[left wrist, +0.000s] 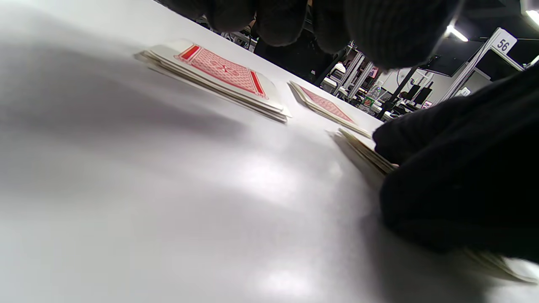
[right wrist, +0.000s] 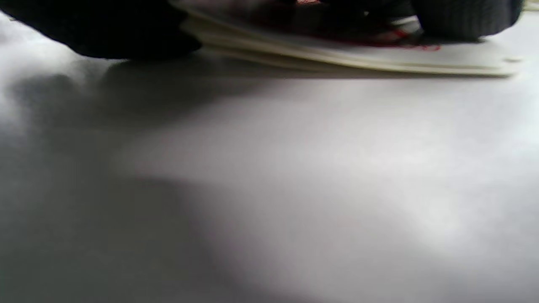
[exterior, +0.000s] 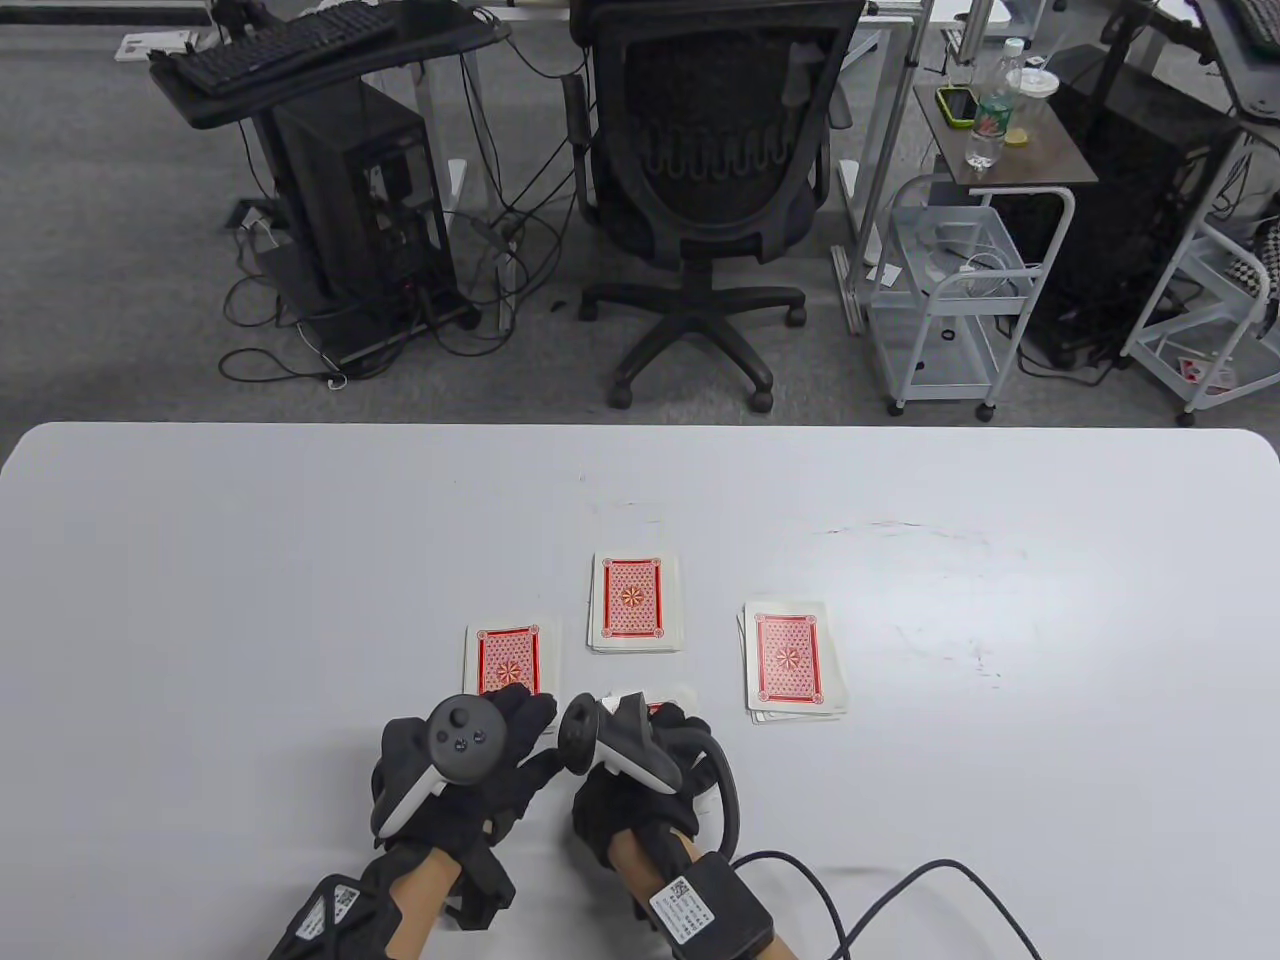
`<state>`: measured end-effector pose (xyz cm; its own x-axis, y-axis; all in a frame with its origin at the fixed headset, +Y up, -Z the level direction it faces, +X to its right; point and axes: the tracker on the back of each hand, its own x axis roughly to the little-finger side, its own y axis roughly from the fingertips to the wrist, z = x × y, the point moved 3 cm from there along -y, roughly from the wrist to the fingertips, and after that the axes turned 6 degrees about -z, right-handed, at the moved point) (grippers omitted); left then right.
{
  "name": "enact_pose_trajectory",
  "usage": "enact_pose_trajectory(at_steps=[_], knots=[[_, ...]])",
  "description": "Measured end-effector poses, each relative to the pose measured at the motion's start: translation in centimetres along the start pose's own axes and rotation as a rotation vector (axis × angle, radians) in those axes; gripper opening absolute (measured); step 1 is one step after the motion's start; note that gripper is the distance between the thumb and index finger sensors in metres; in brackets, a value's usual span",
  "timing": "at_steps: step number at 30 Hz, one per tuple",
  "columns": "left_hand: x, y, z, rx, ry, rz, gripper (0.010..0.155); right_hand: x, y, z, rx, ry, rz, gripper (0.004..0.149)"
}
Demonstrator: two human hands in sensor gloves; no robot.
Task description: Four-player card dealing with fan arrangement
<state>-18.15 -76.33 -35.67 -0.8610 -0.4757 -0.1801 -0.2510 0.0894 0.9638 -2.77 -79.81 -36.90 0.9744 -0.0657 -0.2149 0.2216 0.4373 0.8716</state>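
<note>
Four face-down card piles are sitting on the surface [exterior: 300,560]; right hand [exterior: 640,765] fingers are pressing the nearest pile [right wrist: 349,59], left hand [exterior: 465,760] fingers hanging relaxed.

office chair [exterior: 718,190], computer tower [exterior: 362,200], keyboard [exterior: 285,40], white cart [exterior: 955,290].

Near pile [exterior: 655,706] mostly under gloves.

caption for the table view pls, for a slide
Gloved left hand and right hand work a near card pile on a white table; three face-down piles beyond.
</note>
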Motion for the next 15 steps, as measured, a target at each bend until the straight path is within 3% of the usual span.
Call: enact_pose_trajectory(at_steps=[9,15], knots=[[0.1,0.1,0.0,0.002,0.004,0.009,0.063,0.6,0.2,-0.8,0.098,0.049,0.028,0.076],[0.4,0.1,0.1,0.0,0.039,0.014,0.062,1.5,0.5,-1.6,0.081,-0.008,-0.016,0.074]])
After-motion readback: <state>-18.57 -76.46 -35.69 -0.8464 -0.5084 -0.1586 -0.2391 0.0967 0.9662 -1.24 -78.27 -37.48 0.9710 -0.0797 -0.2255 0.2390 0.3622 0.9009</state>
